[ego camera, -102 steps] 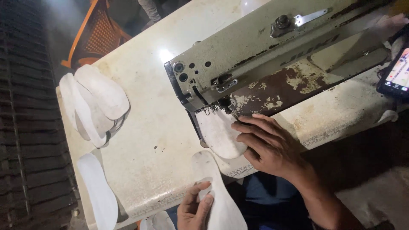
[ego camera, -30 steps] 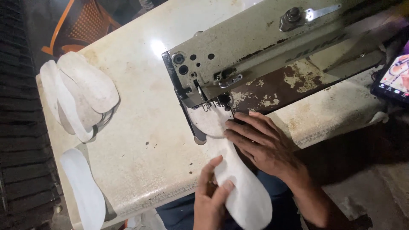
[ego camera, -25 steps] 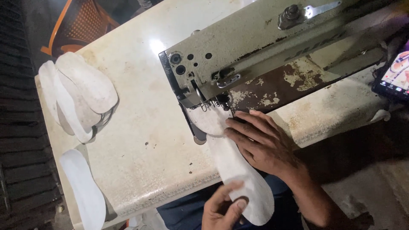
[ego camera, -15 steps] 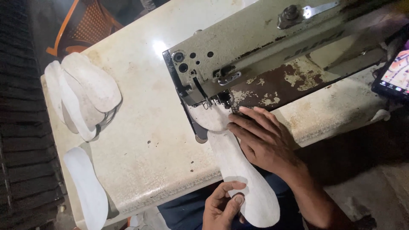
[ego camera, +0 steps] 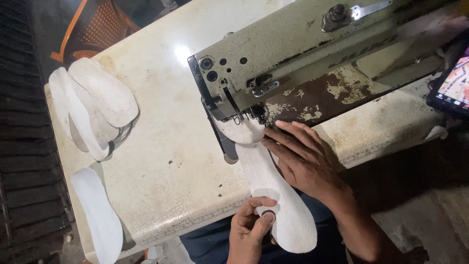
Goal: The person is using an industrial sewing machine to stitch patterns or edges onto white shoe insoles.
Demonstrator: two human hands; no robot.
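White foam shoe insole (ego camera: 273, 190) lies under the needle of the worn grey-green sewing machine (ego camera: 293, 54); my right hand (ego camera: 305, 159) presses it flat, fingers spread, my left hand (ego camera: 249, 232) pinches its heel end.

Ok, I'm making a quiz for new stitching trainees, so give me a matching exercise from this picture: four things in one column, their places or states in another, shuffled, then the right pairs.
Things:
1. left hand
2. right hand
3. stack of white insoles
4. single white insole

Places or states:
A. piled at the far left of the table
B. lies alone at the table's near left edge
C. pinches the near end of the insole being sewn
D. lies flat by the needle of the sewing machine

Pairs: 1-C, 2-D, 3-A, 4-B
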